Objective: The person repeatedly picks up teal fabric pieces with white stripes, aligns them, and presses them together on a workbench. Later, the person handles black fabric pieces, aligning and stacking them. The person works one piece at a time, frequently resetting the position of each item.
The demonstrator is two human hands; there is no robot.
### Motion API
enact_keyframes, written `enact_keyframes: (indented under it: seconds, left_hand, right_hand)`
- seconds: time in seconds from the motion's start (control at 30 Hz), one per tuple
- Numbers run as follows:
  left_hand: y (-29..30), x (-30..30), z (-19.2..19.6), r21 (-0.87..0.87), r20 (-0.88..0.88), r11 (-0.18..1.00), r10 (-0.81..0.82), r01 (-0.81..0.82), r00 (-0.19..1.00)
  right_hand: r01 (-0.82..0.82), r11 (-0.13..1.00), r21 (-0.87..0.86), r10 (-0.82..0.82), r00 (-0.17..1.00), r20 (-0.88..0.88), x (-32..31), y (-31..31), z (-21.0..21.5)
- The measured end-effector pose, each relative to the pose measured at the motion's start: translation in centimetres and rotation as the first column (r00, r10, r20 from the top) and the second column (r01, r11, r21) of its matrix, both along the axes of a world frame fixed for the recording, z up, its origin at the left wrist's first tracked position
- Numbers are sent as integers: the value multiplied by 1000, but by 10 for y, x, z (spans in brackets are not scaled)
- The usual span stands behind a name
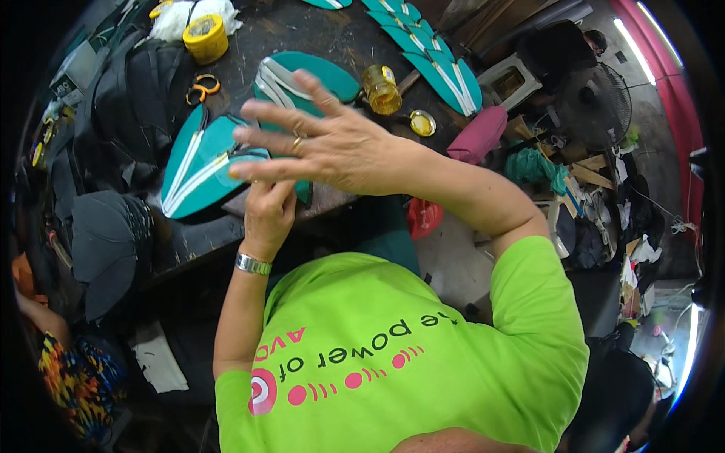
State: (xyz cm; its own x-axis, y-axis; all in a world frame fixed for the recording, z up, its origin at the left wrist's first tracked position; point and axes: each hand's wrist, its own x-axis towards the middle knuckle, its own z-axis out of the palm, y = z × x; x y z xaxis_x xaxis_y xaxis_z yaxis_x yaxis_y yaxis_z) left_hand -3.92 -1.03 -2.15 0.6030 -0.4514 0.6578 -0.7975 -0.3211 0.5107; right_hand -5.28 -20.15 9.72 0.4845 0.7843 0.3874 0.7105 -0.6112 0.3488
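Dark, scuffed table [279, 30] ahead of me, busy right up to its rim, a fan [593, 102] off beyond its right side; and here are the teal pieces with white strips, the near piece [200, 162] by the table's front edge, the far piece [336, 75] just past my fingers, more of them in an overlapping row [436, 87] at upper right.

My right hand [343, 151] is spread wide, palm down, over the work, fingers fanned, no pinch there; whether it touches anything, I can't tell; my left hand [268, 219] is curled low beneath it, its fingertips tucked out of sight, so what that grip pinches, if anything, I can't say.

Now the risks; the near piece sits so close to the edge that a careless tug from the left could tip it off; those broad right fingers hide the strips, so one could get pressed askew; and look at the jar [381, 90], uncapped, its lid [423, 123] beside it; a swing of my right forearm could topple it, and that amber stuff, probably glue, would smear the teal; the scissors [202, 88] lie close too, easily knocked by a leftward sweep.
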Motion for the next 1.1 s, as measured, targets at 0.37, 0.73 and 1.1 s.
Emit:
enact_keyframes:
  seconds: [0.37, 0.73, 1.1]
  left_hand:
    - [14, -4, -21, -312, -67, 945, 81, -98, 994]
    - [9, -4, 0, 75, -34, 996, 49, -47, 998]
    - [10, -1, 2, 136, -119, 991, 2, 14, 993]
  right_hand:
    - [216, 891, 400, -197, 976, -88, 105, -85, 72]
    - [568, -160, 807, -110, 802, -587, 276, -226, -65]
    - [533, -445, 719, -186, 731, -657, 377, -270, -98]
